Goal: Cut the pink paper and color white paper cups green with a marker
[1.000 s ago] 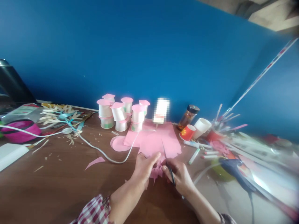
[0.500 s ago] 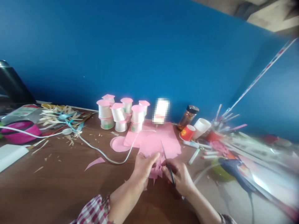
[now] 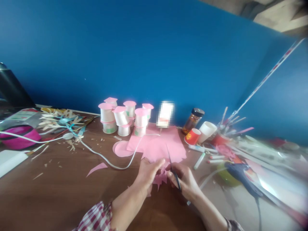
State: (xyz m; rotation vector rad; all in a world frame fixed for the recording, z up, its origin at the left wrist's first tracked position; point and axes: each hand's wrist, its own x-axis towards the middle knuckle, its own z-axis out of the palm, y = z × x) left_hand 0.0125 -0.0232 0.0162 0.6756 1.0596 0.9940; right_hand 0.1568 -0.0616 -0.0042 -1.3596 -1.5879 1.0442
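Observation:
Pink paper (image 3: pixel 154 153) is pinched in my left hand (image 3: pixel 149 171), thumb on top, at the front middle of the table. My right hand (image 3: pixel 184 179) is closed around a pair of scissors (image 3: pixel 175 175) with dark handles. Their thin blades point away from me, over the paper's right part. Jagged pink scraps (image 3: pixel 158 184) lie below and between the hands. Behind the held paper rests a larger pink sheet (image 3: pixel 176 134). Whether the blades are parted is too small to tell.
Several stacked white paper cups (image 3: pixel 108 115) with pink tops stand at the back. A white cable (image 3: pixel 106 159) curves across the table's left half. At right are a jar (image 3: pixel 193 120), a red cup (image 3: pixel 192 137), markers (image 3: pixel 199 161) and a glue gun (image 3: pixel 245 178).
Both hands keep nearly the same place, with the paper and scissors still held. The view has shifted very slightly.

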